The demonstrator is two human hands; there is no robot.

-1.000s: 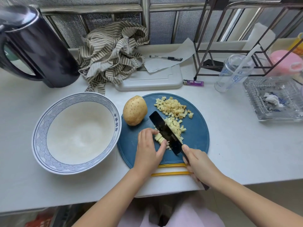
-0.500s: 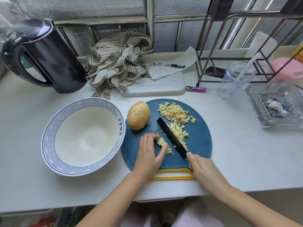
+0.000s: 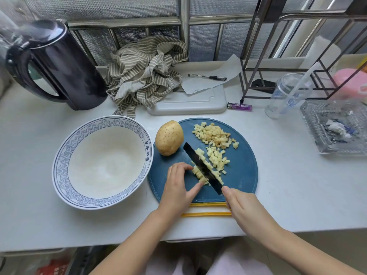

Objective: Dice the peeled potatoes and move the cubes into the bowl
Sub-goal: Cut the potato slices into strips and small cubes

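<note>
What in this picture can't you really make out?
Head view only:
Knife handle: hidden inside the right hand.
Potato piece being cut: partly covered by the left hand and the blade.
Kettle: top blurred.
Bowl rim lettering: too small to read.
Pink container: cut off by the right edge.

Counter (image 3: 297,195) smooth, matt white. Round cutting board (image 3: 242,175) matt blue plastic. Bowl (image 3: 61,169) glossy glazed ceramic. Kettle (image 3: 65,72) at the counter's back left corner glossy dark, material unclear. Striped cloth (image 3: 143,76) soft, crumpled. Paper sheet (image 3: 216,80) matt. Rack (image 3: 317,16) bare metal. Cup (image 3: 286,96) clear plastic. Tray (image 3: 317,120) at right edge ribbed, glass-like. Knife (image 3: 191,154) blade dark, matt. Whole potato (image 3: 168,137) dull speckled skin; cut potato pieces (image 3: 214,135) pale, moist-looking.
</note>
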